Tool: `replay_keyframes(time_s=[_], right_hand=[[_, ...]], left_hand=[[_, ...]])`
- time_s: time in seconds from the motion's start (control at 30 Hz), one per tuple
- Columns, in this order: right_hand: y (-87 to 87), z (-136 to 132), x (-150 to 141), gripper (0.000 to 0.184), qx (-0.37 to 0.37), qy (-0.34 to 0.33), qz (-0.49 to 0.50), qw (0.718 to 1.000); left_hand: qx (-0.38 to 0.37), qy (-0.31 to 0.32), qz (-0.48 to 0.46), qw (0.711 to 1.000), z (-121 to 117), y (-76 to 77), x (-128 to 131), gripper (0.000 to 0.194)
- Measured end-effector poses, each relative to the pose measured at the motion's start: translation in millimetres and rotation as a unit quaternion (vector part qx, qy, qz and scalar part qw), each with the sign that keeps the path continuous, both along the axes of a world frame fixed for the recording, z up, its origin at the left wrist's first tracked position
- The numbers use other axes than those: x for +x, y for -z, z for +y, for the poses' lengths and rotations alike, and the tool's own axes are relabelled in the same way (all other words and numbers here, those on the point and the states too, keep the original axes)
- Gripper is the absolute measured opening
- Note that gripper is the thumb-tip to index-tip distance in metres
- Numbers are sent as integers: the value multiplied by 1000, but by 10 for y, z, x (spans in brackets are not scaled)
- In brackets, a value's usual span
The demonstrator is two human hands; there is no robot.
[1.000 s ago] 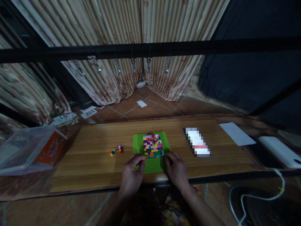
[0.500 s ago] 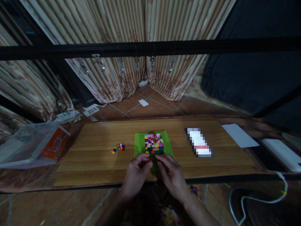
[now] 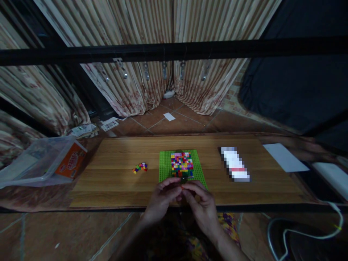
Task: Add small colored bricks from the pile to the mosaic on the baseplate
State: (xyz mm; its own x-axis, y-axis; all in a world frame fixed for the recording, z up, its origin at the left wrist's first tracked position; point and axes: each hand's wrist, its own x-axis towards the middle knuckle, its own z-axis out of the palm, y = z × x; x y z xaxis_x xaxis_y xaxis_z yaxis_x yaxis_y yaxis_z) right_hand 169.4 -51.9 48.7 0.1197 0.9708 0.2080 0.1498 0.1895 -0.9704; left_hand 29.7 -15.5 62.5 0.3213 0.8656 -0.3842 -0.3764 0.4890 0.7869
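My left hand [image 3: 162, 197] and my right hand [image 3: 200, 201] meet over the near part of a green studded baseplate [image 3: 165, 165]. Between their fingertips shows a tiny orange-red toy brick [image 3: 182, 187], mostly covered by the fingers. Both hands are closed in a pinch around it. Just beyond them, a block of many-coloured toy bricks [image 3: 182, 162] is set on the baseplate. A small heap of loose bricks [image 3: 140, 167] lies on the wooden table to the left of the plate. My fingers hide the plate's near edge.
On the wooden tabletop [image 3: 108, 185], a phone-like object with a pixelated screen [image 3: 236, 165] lies to the right. A clear plastic box [image 3: 40, 163] with an orange label stands at far left. White paper [image 3: 285, 157] and a white cable [image 3: 312, 235] are at right.
My right fingertips have come in to meet the left ones at the small orange-red brick. The whole view has shifted slightly, with the table now further right in the picture.
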Motion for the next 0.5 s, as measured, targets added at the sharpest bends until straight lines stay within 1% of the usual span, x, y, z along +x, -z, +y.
replay_keyframes(time_s=[0.1,0.2,0.27,0.37,0.43,0.5], right_hand=[[23,0,2,11,3,-5,-14,1000],[16,-4,24,11,1,-10,-30,1000],[-18,-8,58,18,-5,-32,-45,998],[-88,-12,132,26,-26,-102,-74,992],[-119,-13,181,27,-43,-145,-86,985],[-122,-13,216,26,-57,-162,-87,981]], left_hand=[[-44,-21,-66,997,-51,51,42,39],[-54,-27,-93,994,-64,80,56,39],[-51,-20,-83,995,-46,90,33,41],[-52,17,-48,997,-10,106,-28,48],[-58,44,-29,997,1,121,-59,52],[-60,61,-15,996,-3,138,-68,55]])
